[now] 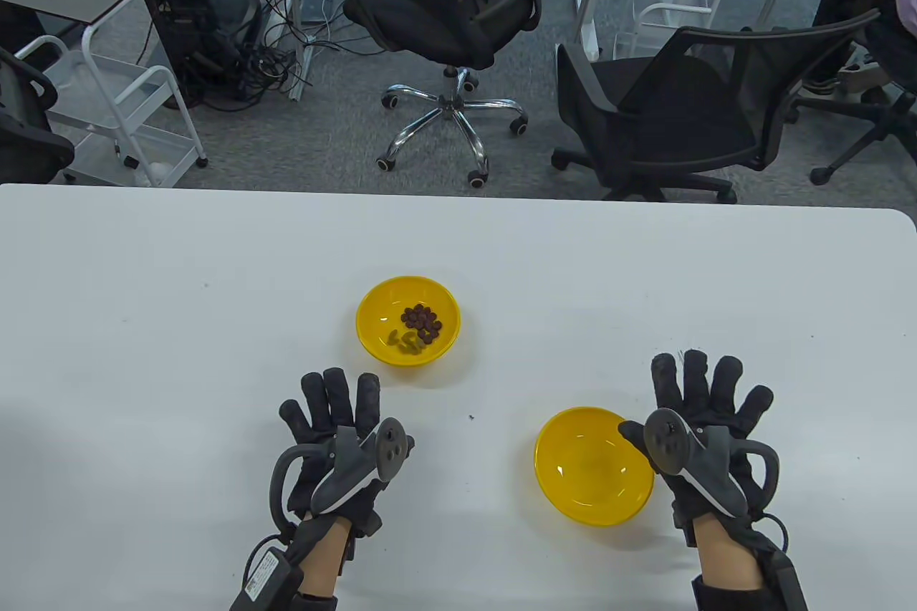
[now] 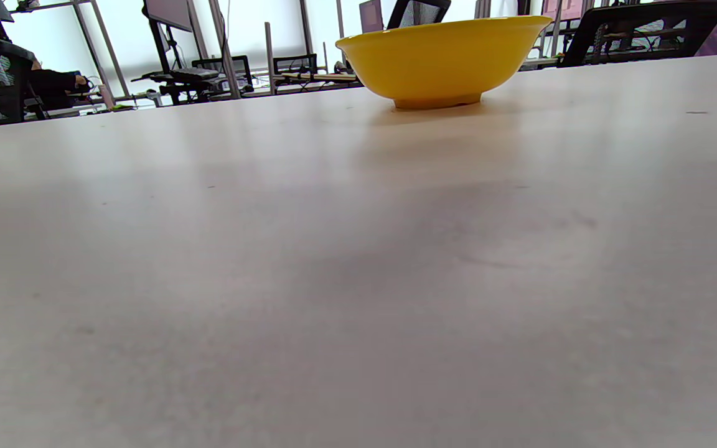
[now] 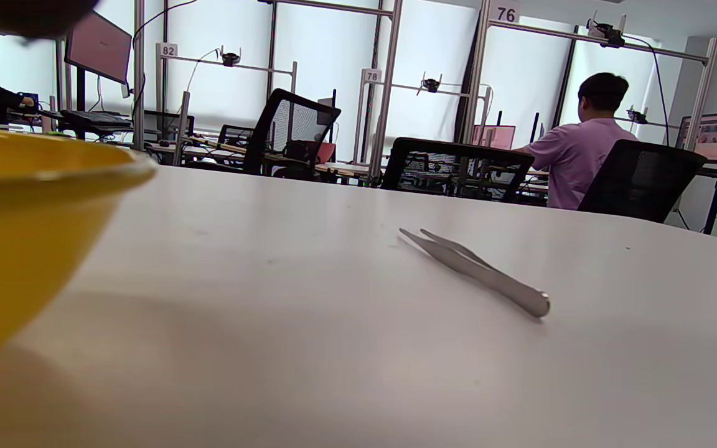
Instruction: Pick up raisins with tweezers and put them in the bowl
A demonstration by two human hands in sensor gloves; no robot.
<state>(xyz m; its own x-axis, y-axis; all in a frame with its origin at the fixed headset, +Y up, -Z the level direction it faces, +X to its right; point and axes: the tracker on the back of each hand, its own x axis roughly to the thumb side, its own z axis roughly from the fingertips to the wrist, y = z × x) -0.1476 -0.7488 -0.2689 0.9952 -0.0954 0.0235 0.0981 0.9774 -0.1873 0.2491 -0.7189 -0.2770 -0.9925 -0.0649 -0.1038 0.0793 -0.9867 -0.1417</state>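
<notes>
A yellow bowl (image 1: pixel 372 335) holds several dark raisins (image 1: pixel 421 323) and a few greenish ones; its outer wall shows in the left wrist view (image 2: pixel 442 59). An empty yellow bowl (image 1: pixel 593 465) stands to the right and nearer, and shows at the left of the right wrist view (image 3: pixel 22 236). Metal tweezers (image 3: pixel 473 270) lie flat on the table in the right wrist view; in the table view my right hand hides them. My left hand (image 1: pixel 344 417) lies flat with fingers spread, below the raisin bowl, holding nothing. My right hand (image 1: pixel 706 403) lies flat with fingers spread, just right of the empty bowl.
The white table (image 1: pixel 143 353) ends at its far edge, with office chairs (image 1: pixel 444 2) and a white cart (image 1: pixel 122 102) on the floor beyond. A small dark speck (image 1: pixel 471 417) lies between the two bowls.
</notes>
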